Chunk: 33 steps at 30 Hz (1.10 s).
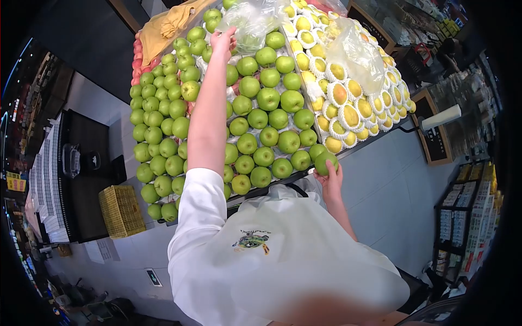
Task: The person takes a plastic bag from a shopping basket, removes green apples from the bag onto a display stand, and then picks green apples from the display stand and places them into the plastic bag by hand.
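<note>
Nearest, at four o'clock of the display: right hand (330,179) wrapped around a round green apple (325,161) at the stand's front corner. Better kept cupped from below, lifted clear without nudging neighbours in the tilted bed of green apples (261,119). Farther, at twelve: left hand (223,39) reaching a clear plastic bag (251,19); grip there cannot be told. Best pinched at one edge.

A round green apple (325,161) sits at the near right corner of the sloping display, cupped from below by the right hand (330,179). Far up the slope, a crumpled clear plastic bag (251,22) lies over the green apples, touched at its edge by the left hand (223,41).
</note>
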Motion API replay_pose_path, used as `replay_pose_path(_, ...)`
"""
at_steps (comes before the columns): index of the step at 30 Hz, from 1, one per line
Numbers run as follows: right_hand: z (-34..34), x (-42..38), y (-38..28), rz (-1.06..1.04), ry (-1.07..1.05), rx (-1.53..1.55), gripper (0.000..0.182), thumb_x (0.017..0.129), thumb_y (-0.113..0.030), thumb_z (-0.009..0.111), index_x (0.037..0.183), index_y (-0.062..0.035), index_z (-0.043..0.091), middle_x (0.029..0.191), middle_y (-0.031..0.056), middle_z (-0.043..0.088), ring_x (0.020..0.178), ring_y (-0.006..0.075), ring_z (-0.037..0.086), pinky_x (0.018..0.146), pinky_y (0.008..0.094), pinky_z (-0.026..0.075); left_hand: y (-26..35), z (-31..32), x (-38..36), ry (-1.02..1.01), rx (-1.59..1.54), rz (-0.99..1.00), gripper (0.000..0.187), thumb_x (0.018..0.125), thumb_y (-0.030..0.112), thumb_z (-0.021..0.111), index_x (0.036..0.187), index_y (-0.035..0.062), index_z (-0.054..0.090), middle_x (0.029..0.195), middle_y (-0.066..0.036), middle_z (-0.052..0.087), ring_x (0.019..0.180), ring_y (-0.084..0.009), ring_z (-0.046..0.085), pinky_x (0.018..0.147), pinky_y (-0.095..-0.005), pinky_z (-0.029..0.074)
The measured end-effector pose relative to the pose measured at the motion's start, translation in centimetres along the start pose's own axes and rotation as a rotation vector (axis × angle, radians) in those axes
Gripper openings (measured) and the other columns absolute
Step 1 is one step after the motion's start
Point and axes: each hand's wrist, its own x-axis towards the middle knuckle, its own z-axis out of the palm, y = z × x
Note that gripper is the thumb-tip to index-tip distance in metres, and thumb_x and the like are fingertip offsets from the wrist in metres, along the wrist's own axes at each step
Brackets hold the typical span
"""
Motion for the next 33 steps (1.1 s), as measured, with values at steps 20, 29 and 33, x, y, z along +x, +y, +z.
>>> replay_pose_path(20,-1.5,0.1,-0.3,-0.089,-0.381,0.241,0.070,0.100,-0.064,0.042,0.130,-0.0014,0.054,0.102,0.0130,0.067,0.069,0.0271,0.063,0.057,0.0384,0.051,-12.5,-7.3,-31.3,-0.432,0.675,0.636,0.022,0.080,0.007,0.082,0.082,0.0036,0.061,0.095,-0.009,0.056,0.089,-0.0297,0.059,0.079,-0.0380,0.050)
replay_pose_path(29,0.8,0.9,-0.7,0.339,-0.428,0.529,0.093,0.091,-0.083,0.036,0.121,0.0023,0.057,0.083,0.0108,0.061,0.047,0.0201,0.044,0.046,0.0332,0.039,-11.2,-10.6,-35.3,-0.550,0.846,0.592,0.038,0.064,-0.010,0.068,0.097,0.0086,0.066,0.119,-0.007,0.061,0.123,-0.0331,0.055,0.105,-0.0472,0.044)
replay_pose_path(33,2.1,1.9,-0.3,0.291,-0.368,0.349,0.094,0.092,-0.084,0.031,0.113,0.0030,0.060,0.076,0.0094,0.059,0.042,0.0175,0.040,0.044,0.0311,0.035,-12.3,-12.3,-35.5,-0.491,0.854,0.593,0.044,0.067,-0.009,0.066,0.107,0.0104,0.070,0.126,-0.009,0.061,0.128,-0.0359,0.052,0.108,-0.0477,0.043)
